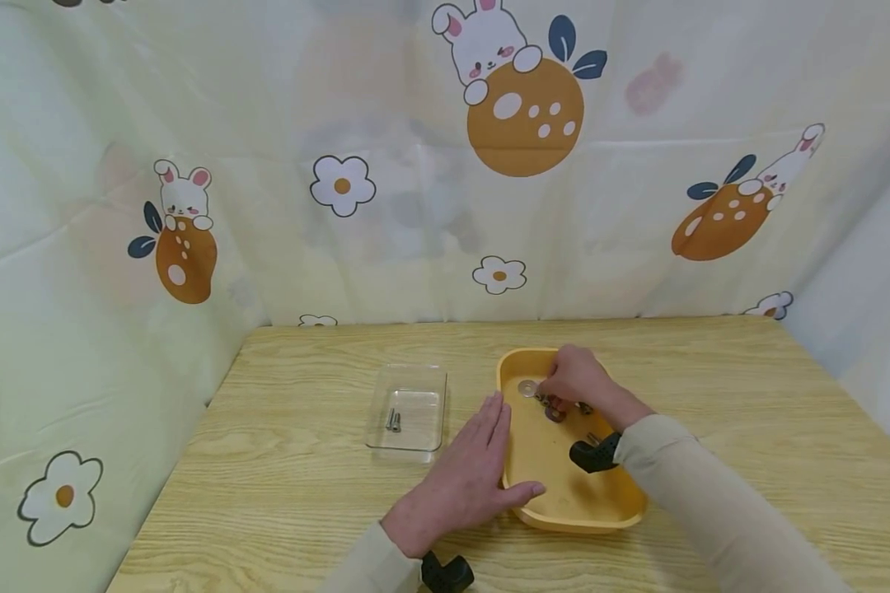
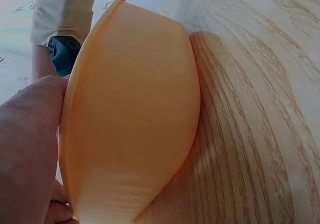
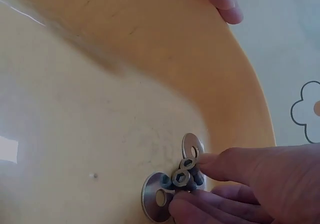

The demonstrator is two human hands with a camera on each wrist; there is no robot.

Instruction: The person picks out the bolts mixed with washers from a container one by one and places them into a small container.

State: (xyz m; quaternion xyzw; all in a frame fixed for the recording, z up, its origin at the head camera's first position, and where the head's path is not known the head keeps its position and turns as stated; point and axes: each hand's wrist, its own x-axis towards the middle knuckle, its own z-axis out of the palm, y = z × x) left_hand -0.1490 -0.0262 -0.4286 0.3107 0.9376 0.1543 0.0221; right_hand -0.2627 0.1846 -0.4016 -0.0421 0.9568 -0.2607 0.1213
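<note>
My left hand (image 1: pixel 463 478) lies along the left side of a yellow plastic tray (image 1: pixel 552 486), its fingers straight against the rim and the thumb reaching over the edge. The tray's outer wall (image 2: pixel 132 98) fills much of the left wrist view. Inside the tray, toward its far end, my right hand (image 1: pixel 580 380) pinches socket-head screws (image 3: pixel 182 177) between thumb and fingers. A flat metal washer (image 3: pixel 154 198) lies beside those screws, and a second washer (image 3: pixel 190 145) stands tilted just behind them. The fingers partly hide the screw shanks.
Left of the tray, a clear plastic box (image 1: pixel 421 402) holds small screws (image 1: pixel 393 422). More metal pieces (image 1: pixel 584 408) lie in the tray, right of my hand. All stands on a wood-grain table (image 1: pixel 282 461), with a patterned curtain (image 1: pixel 408 247) behind it.
</note>
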